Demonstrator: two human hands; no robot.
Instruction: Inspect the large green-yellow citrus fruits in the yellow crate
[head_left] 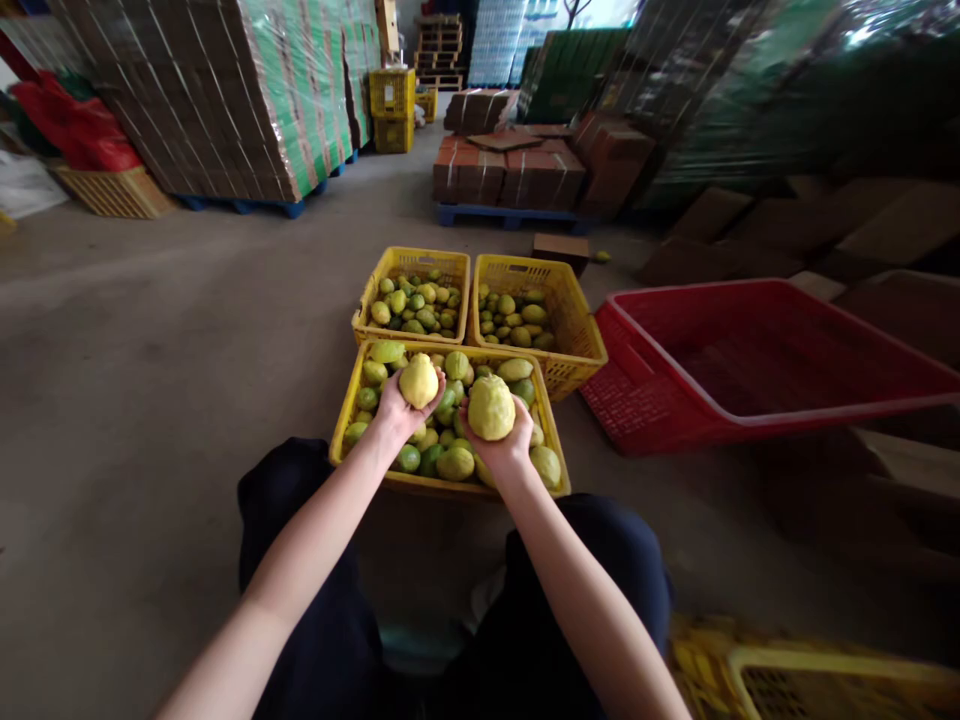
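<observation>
My left hand (399, 408) is closed round a smooth pale yellow lemon (418, 382), held up with its nub on top. In my right hand (511, 440) rests a larger, bumpy yellow-green lemon (492, 408), the fingers curled round its sides and underside. Both hands are above the near yellow crate (559, 478), which is filled with green and yellow lemons (454, 463). Behind it stand a left yellow crate (363, 318) and a right yellow crate (574, 315), each holding smaller lemons. The hands partly hide the fruit beneath them.
A large red crate (637, 400) stands to the right, close to the yellow crates. Another yellow crate (840, 662) is at the lower right. Flattened cartons on a blue pallet (510, 217) and wrapped stacks (225, 100) stand farther off. Concrete floor (150, 400) spreads left.
</observation>
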